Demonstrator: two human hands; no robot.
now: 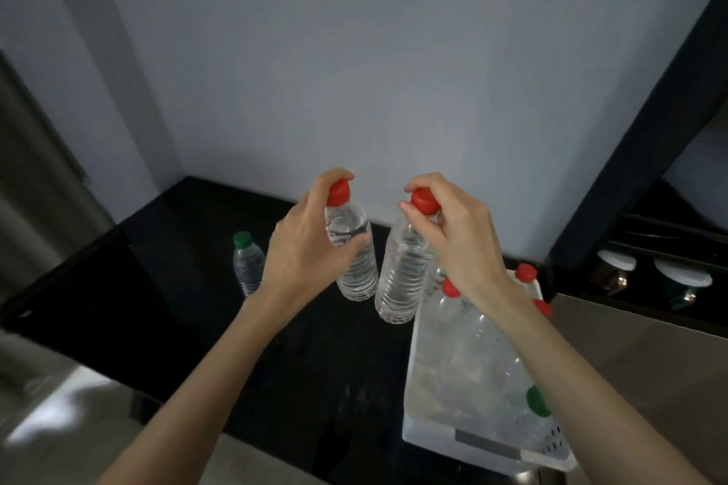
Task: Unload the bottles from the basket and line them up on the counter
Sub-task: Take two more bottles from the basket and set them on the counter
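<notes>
My left hand [305, 248] grips a clear red-capped bottle [356, 268] around its neck and shoulder, above the black counter [189, 287]. My right hand [457, 232] pinches the red cap of a second clear bottle [402, 280], held just left of the basket. A green-capped bottle [248, 262] stands upright on the counter to the left. The white plastic basket [488, 449] sits at the right and holds several more clear bottles, some red-capped [526, 272], one green-capped [537, 402]. My right forearm crosses over the basket.
A pale wall runs behind the counter. A dark vertical frame [638, 138] rises at the right, with a shelf of glassware [614, 276] beyond it. A grey steel surface [638, 358] lies right of the basket. The counter's front edge is near my elbows.
</notes>
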